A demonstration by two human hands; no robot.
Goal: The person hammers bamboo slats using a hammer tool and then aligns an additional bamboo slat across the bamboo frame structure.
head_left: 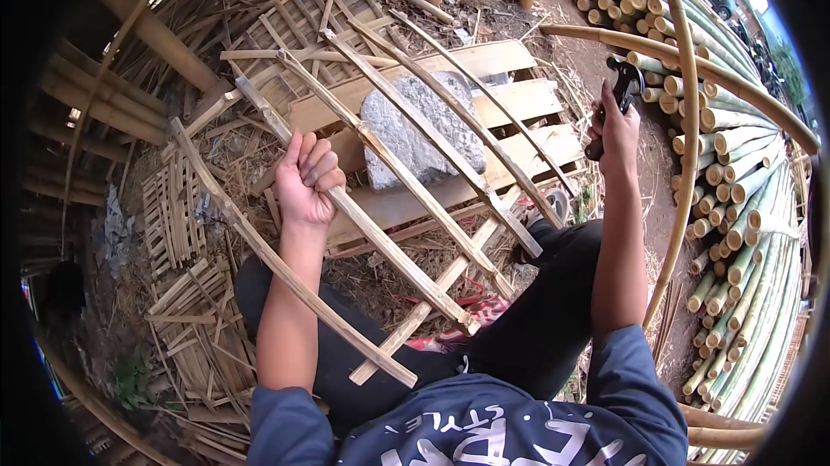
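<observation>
Meanwhile, I watched the left hand [307,176] curl its fingers tight around one slat of the bamboo lattice frame [380,198], which lay tilted over the grey stone [422,130] and the person's knees. The right hand [616,133], raised well to the right of that stone, had its fingers wrapped around a dark hammer [624,86] (head uppermost). Several slats already crossed the rails; I judged the fastening partly done, with the near crosspiece joints left.
</observation>
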